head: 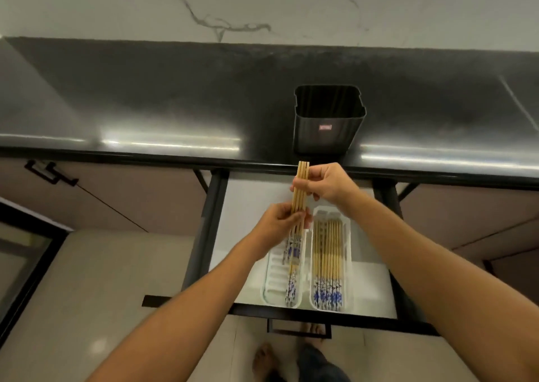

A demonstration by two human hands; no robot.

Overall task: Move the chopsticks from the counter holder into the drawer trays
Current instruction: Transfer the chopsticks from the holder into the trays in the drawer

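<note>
A bundle of wooden chopsticks with blue-and-white patterned ends is held in both hands over the open drawer. My right hand pinches the bundle near its plain tips. My left hand grips it around the middle. The patterned ends point down over the left white tray, which has one or two chopsticks lying in it. The right white tray holds several chopsticks laid side by side. The black holder stands on the counter just behind the drawer, and no chopsticks show in it.
The dark counter runs across the view with a marbled wall behind it. The drawer's black front and handle lie nearest me. Closed cabinet fronts flank the drawer, with a black handle at the left. My bare feet show on the floor below.
</note>
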